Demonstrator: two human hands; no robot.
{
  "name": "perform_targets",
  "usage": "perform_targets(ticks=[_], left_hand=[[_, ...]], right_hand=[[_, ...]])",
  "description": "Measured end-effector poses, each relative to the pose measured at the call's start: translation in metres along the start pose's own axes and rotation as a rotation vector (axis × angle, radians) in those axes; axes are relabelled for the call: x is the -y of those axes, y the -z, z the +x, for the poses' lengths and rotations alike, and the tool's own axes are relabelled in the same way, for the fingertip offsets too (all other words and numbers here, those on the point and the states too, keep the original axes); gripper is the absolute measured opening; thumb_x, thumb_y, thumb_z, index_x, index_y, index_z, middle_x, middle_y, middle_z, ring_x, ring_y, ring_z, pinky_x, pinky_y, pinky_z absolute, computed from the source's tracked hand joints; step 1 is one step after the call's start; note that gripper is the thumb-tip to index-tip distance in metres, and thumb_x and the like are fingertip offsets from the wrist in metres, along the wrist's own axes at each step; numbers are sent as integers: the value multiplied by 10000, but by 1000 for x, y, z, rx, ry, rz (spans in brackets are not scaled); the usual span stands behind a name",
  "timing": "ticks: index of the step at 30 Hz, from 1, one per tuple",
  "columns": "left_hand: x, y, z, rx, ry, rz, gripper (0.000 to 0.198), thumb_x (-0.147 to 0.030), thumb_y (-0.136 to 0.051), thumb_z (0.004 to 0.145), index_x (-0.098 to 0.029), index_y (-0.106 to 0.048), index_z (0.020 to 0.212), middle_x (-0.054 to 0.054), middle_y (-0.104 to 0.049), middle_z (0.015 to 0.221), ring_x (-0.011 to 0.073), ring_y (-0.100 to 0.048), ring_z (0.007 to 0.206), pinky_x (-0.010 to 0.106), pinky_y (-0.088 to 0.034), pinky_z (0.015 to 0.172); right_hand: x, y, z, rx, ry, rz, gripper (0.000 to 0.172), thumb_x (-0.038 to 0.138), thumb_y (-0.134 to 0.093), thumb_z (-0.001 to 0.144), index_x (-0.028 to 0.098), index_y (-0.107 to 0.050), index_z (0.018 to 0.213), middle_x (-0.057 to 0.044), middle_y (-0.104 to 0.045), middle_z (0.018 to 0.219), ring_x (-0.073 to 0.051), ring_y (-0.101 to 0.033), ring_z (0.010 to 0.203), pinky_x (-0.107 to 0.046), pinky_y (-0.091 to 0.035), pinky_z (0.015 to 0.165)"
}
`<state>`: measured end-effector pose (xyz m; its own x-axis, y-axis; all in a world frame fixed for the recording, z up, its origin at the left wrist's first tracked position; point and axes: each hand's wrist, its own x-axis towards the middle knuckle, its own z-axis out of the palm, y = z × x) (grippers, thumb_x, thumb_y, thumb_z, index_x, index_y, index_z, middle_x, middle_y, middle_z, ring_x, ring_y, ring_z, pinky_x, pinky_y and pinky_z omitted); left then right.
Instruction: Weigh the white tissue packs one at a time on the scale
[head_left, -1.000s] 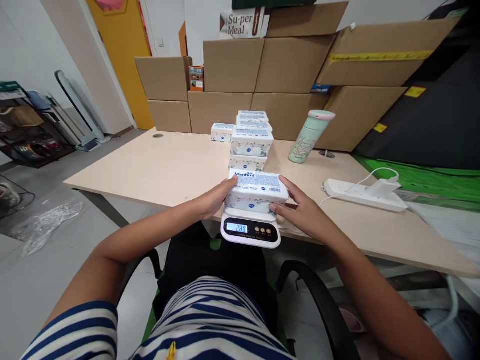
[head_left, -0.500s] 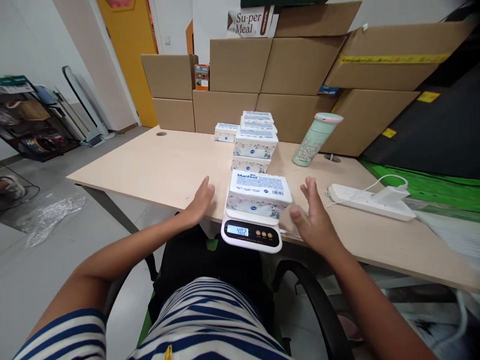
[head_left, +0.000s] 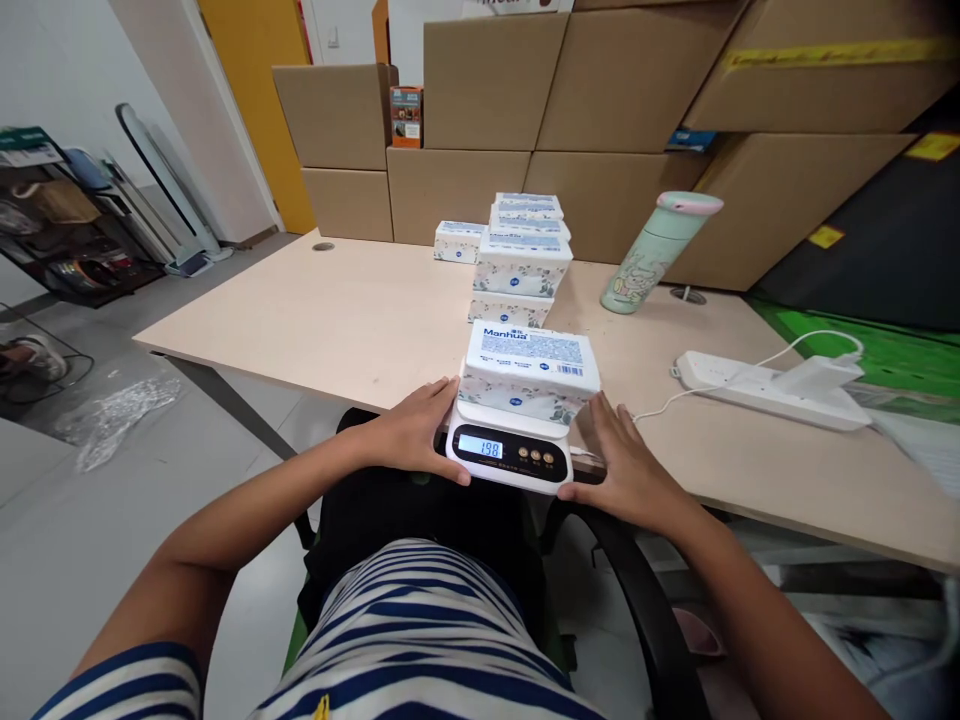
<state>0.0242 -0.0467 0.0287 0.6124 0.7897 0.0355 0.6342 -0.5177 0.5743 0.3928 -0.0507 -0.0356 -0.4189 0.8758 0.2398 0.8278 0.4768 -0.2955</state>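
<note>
A white digital kitchen scale (head_left: 510, 470) sits at the table's near edge, its front part reaching past the edge. On its platform lies a pack of tissues (head_left: 529, 370) printed "Manhua". The lit display appears to read 198, perhaps with a decimal point. My left hand (head_left: 416, 430) grips the scale's left side, thumb at the front corner and fingers along the edge. On the other side, my right hand (head_left: 626, 465) holds the right edge, its thumb at the front right corner and its fingers up beside the pack.
Behind the scale stand stacked tissue packs (head_left: 523, 265), with a single pack (head_left: 457, 242) to their left. A green tumbler (head_left: 660, 252) and a white power strip (head_left: 772, 390) are on the right. Cardboard boxes (head_left: 457, 190) line the table's back. A chair armrest (head_left: 637, 600) is below my right hand.
Both hands have come inward from beside the scale and taken hold of its sides. The display went from about 402 to about 198. The view has tilted down slightly.
</note>
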Motion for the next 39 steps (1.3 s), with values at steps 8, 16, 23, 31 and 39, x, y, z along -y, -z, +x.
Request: perform_targets(ticks=[8, 16, 23, 31, 39], left_hand=[[-2, -1, 16, 55, 154, 43, 1370, -889, -701, 783, -165, -104, 1782, 203, -64, 1865, 461, 29, 1727, 641, -76, 1389], [22, 11, 39, -59, 65, 10, 1183, -859, -782, 717, -238, -427, 1659, 192, -391, 1774, 498, -227, 1686, 654, -237, 1340], [26, 17, 35, -67, 52, 74, 1060, -811, -749, 786, -202, -488, 1613, 208, -532, 1665, 476, -469, 1545, 601, -346, 1273], [28, 23, 38, -48, 112, 40, 1128, -810, -791, 739, -193, -476, 1630, 217, -516, 1684, 515, -440, 1566, 630, -357, 1274], [43, 41, 46, -63, 114, -335, 980, -896, -417, 947, -235, -452, 1668, 164, -465, 1745, 401, -323, 1677, 574, -268, 1361]], right_hand=[[-9, -2, 12, -29, -107, -2, 1322, 799, -614, 924, 223, 255, 1738, -204, -20, 1863, -439, -108, 1712, -735, -200, 1343], [-7, -13, 38, -31, -210, 32, 1214, 802, -534, 951, 148, 63, 1782, -235, -161, 1838, -430, -157, 1707, -734, -213, 1342], [-2, -4, 46, 114, -72, 38, 1066, 760, -502, 992, 244, -31, 1797, -154, -195, 1841, -389, -205, 1700, -714, -172, 1362], [10, 2, 46, 24, -108, 34, 1131, 780, -549, 960, 221, -29, 1794, -196, -150, 1841, -396, -160, 1709, -753, -131, 1344], [-2, -7, 44, -211, -171, 204, 1094, 849, -382, 996, 195, -16, 1793, -198, -112, 1853, -365, -139, 1721, -684, -195, 1359]])
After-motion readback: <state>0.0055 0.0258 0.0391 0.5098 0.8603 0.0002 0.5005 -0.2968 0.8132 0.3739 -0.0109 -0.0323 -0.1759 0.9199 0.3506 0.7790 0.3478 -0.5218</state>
